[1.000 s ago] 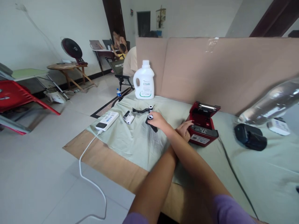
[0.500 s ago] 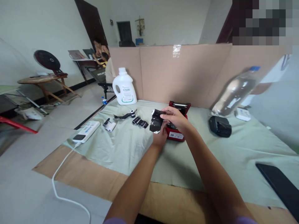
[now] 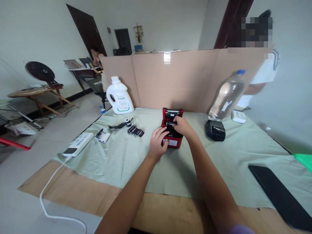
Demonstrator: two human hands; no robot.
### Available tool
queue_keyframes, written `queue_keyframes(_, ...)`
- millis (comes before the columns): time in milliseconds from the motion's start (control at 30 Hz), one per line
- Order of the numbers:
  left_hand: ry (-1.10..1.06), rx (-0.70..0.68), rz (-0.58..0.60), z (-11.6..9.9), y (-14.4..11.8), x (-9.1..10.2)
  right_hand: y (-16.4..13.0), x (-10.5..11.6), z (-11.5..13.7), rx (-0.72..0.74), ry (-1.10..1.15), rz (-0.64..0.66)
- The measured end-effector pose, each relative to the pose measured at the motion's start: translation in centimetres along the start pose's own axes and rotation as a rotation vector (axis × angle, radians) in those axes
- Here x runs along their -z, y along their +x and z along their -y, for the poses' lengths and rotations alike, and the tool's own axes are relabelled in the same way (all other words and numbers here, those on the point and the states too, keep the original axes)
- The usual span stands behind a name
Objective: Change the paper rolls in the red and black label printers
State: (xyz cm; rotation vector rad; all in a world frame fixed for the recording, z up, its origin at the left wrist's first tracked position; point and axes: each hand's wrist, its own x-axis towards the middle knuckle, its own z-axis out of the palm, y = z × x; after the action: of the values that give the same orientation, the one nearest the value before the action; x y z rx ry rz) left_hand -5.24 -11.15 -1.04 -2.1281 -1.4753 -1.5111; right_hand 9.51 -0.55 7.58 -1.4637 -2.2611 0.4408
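A small red printer with its lid raised stands on the pale green cloth. My left hand rests against the printer's left front side. My right hand is over the open bay, fingers closed on a black roll that sits at the bay's mouth. Two or three more black rolls lie in a row on the cloth to the left, beside a black strip with a small spool.
A white jug stands at the back left, a clear water bottle at the back right, before a cardboard screen. A black device, a white power bank with cable, a white roll and a dark slab lie about. Other people are behind.
My right hand lifted a black roll off the cloth, held it with the left hand in front of the printer, then carried it down into the open bay. The view swung right.
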Motion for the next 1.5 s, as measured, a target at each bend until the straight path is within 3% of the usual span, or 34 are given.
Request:
queue_keyframes(167,0.105,-0.035,0.049,-0.9,0.0,0.0,-0.1,-0.8,0.8,-0.01,-0.16,-0.024)
queue_keyframes(400,0.138,-0.055,0.077,-1.3,0.1,0.0,0.3,-1.2,0.7,-0.046,-0.183,0.023)
queue_keyframes(600,0.156,-0.048,0.096,-1.5,0.1,0.1,0.7,0.6,-0.5,-0.046,-0.017,-0.039)
queue_keyframes(700,0.161,-0.057,0.089,-1.5,0.1,0.1,1.2,1.4,-2.1,-0.136,0.046,-0.265)
queue_keyframes(800,0.163,-0.067,0.09,-1.5,0.1,-0.1,2.0,1.1,-3.1,-0.183,0.295,-0.481)
queue_keyframes(967,0.172,-0.086,0.091,-1.9,-0.1,-0.2,2.1,-0.3,-3.1,-0.127,0.76,-0.408)
queue_keyframes(1100,0.18,-0.096,0.1,-2.1,-0.1,-0.2,0.4,-2.0,-4.3,-0.129,0.84,-0.389)
queue_keyframes(1267,0.159,-0.107,0.094,-2.2,-0.1,-0.3,-1.6,-5.0,-7.0,-0.081,1.006,-0.236)
queue_keyframes(1367,0.152,-0.1,0.102,-2.2,-0.1,-0.3,-1.8,-6.2,-7.1,-0.041,1.16,-0.212)
queue_keyframes(1500,0.13,-0.006,0.066,-1.2,0.3,0.2,-1.8,-6.3,-6.3,-0.025,1.191,-0.217)
